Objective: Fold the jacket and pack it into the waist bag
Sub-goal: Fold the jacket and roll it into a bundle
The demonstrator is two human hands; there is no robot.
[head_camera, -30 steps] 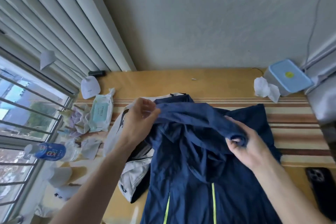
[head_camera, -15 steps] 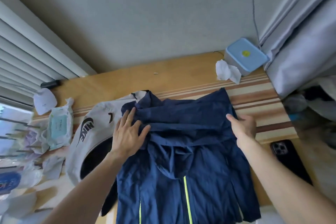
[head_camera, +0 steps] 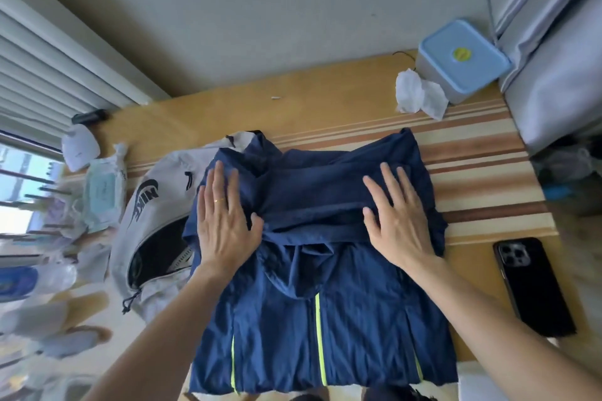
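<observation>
A navy jacket [head_camera: 312, 329] with neon-yellow zips lies spread on the wooden table, its sleeves folded across the chest in a band. My left hand [head_camera: 224, 221] rests flat, fingers apart, on the band's left end. My right hand [head_camera: 397, 218] presses flat on the right end. A grey waist bag [head_camera: 153, 205] with a black logo lies to the left, partly under the jacket. Its zip is open and the dark inside shows.
A black phone [head_camera: 534, 286] lies face down at the right. A blue-lidded box [head_camera: 462, 57] and crumpled tissue [head_camera: 420, 94] sit at the back right on a striped mat [head_camera: 488, 179]. Wet-wipe packs [head_camera: 102, 192], bottles and clutter line the left window side.
Both hands have let go of the sleeve fabric and now lie flat on the folded band. The jacket has settled flatter on the table. The view has shifted right.
</observation>
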